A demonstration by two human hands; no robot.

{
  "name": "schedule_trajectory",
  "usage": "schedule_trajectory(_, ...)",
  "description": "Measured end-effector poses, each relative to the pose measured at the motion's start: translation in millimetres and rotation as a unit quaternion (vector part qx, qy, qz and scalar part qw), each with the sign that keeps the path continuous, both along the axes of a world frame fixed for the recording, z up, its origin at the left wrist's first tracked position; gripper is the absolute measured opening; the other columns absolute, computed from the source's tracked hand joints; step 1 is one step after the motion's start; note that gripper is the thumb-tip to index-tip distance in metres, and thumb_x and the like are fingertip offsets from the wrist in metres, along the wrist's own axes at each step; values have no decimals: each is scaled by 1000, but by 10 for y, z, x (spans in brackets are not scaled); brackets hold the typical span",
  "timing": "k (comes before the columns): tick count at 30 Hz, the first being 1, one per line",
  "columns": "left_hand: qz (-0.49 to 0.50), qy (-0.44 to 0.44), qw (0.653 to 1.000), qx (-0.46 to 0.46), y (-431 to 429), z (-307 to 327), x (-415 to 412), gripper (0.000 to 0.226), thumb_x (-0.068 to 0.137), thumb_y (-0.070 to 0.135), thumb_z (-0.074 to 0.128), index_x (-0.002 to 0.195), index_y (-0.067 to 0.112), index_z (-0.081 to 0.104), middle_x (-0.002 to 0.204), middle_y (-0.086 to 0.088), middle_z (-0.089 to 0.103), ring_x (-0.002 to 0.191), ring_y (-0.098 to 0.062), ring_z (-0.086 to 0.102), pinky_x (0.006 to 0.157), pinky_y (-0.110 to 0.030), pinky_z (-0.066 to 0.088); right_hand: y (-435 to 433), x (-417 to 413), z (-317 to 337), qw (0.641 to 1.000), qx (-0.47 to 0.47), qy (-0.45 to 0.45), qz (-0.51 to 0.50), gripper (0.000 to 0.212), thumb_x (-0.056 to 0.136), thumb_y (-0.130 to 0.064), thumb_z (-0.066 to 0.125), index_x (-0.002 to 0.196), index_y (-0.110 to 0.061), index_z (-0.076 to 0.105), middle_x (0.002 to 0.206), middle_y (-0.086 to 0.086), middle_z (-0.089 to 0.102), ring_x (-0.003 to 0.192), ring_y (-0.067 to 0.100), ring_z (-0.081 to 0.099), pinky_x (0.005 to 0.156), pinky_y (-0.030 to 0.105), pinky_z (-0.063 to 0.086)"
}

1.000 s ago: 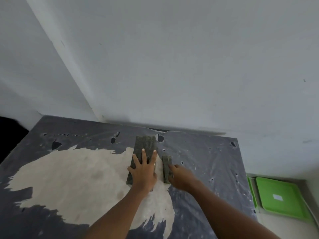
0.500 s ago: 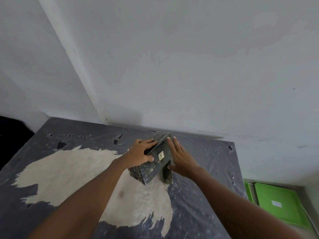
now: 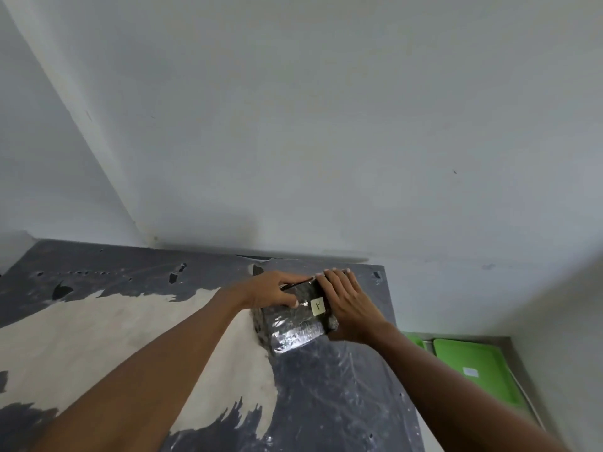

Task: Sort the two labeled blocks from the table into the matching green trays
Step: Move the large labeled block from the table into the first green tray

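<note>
Since the earlier frame, the block (image 3: pixel 295 321) has been raised off the table (image 3: pixel 342 393) and turned so that its label "A" (image 3: pixel 317 306) faces the camera. It is clasped between both hands: the left hand (image 3: pixel 272 290) is closed over its far left edge, and the right hand (image 3: pixel 350 305) is pressed flat along its right side. A green tray (image 3: pixel 476 370) bearing a white tag is seen low at the right, well apart. The second block cannot be made out.
</note>
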State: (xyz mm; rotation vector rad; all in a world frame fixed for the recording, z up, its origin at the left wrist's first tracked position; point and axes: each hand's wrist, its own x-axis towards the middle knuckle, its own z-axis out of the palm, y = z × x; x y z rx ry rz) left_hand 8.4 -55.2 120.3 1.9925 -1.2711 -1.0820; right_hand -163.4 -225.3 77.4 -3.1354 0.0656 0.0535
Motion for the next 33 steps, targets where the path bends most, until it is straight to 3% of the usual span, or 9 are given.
schedule_trajectory(4,-46,-183,982,-1,-181,-109,-257,61,90,18,56,147,31,39,130,-1,65,96,-12,64,80,-22,52,-39,-215,-117,999,-1,2,-47,118,59,-72,65,147,-5,23,133,13,43,122,34,43,112,55,31)
schedule_trajectory(6,-27,-266,964,-11,-202,-271,-405,61,90,28,58,148,29,38,142,-2,56,120,-19,57,96,-34,50,-27,-313,-202,996,8,18,-88,121,56,-77,65,146,-7,24,130,10,44,116,30,43,107,50,34)
schedule_trajectory(9,-17,-335,941,32,-129,-628,-664,80,84,56,62,151,31,29,163,-5,24,150,-30,20,118,-60,25,-19,-453,-356,991,17,47,-123,122,57,-75,69,147,-8,21,132,9,42,116,29,41,106,48,34)
schedule_trajectory(12,-29,-285,954,84,-23,-982,-841,96,78,61,68,154,32,18,166,-3,7,153,-30,3,120,-60,22,-2,-573,-509,988,22,89,-121,123,58,-70,74,148,-8,18,135,9,39,119,30,39,110,50,31)
schedule_trajectory(23,64,-227,965,115,130,-1297,-1096,88,86,46,67,155,27,16,166,-6,-1,153,-30,7,113,-52,41,2,-659,-827,979,55,136,-141,122,57,-70,73,147,-8,20,137,11,42,121,32,40,107,49,35)
schedule_trajectory(26,259,-166,948,83,101,-1348,-1254,85,93,38,63,156,15,11,163,-17,14,148,-35,27,115,-45,40,37,-643,-826,959,84,118,-245,117,53,-80,67,140,-12,29,132,11,48,118,32,44,100,49,41)
schedule_trajectory(28,372,-33,925,69,-17,-1342,-1319,81,94,33,63,154,9,14,154,-22,34,136,-37,46,109,-47,46,96,-621,-808,930,114,112,-330,120,50,-89,60,138,-12,34,134,12,49,123,34,44,101,51,40)
schedule_trajectory(30,412,99,904,52,-183,-1310,-1362,68,93,32,64,147,10,29,137,-17,55,117,-35,62,92,-51,58,161,-590,-796,910,140,113,-374,117,53,-94,51,136,-12,37,135,14,48,126,35,43,102,52,39)
schedule_trajectory(33,402,129,906,25,-328,-1323,-1419,64,89,38,68,140,13,40,134,-11,58,115,-29,61,86,-43,61,232,-588,-795,900,194,83,-380,92,71,-85,43,127,-13,45,128,12,54,118,33,51,93,47,47)
